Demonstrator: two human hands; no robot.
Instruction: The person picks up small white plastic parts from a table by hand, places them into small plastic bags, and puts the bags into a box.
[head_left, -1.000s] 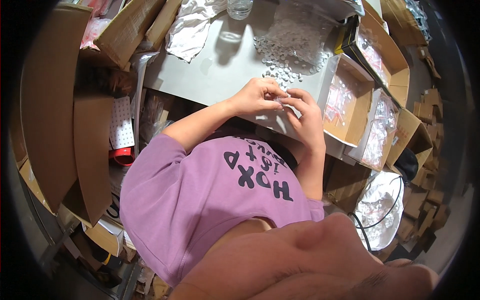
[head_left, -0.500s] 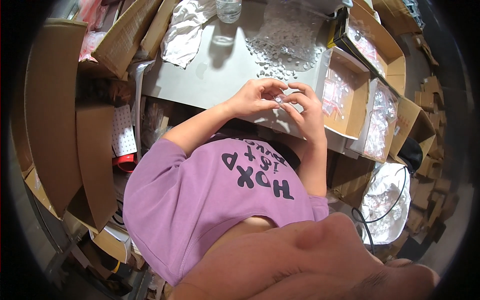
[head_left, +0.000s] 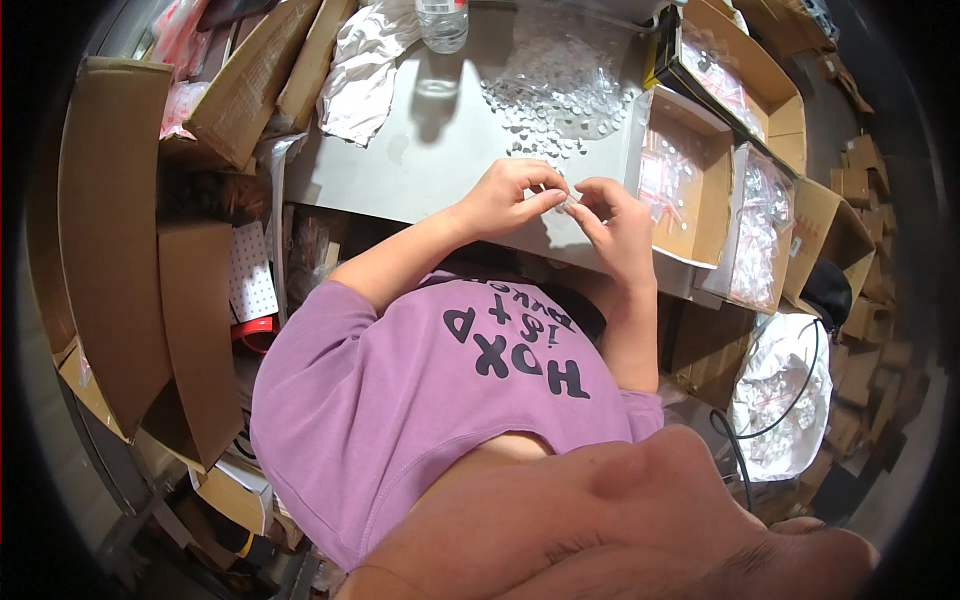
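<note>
Together, both hands [head_left: 565, 205] pinched shut on a tiny clear piece [head_left: 572, 203]; its long axis indiscernible.

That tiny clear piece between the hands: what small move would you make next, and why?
Probably set it down in the open cardboard box beside the right hand. Both hands, the left hand too, pinch the small clear piece together over the grey table; that box already holds small bagged items, while loose clear pieces lie piled farther back.
</note>
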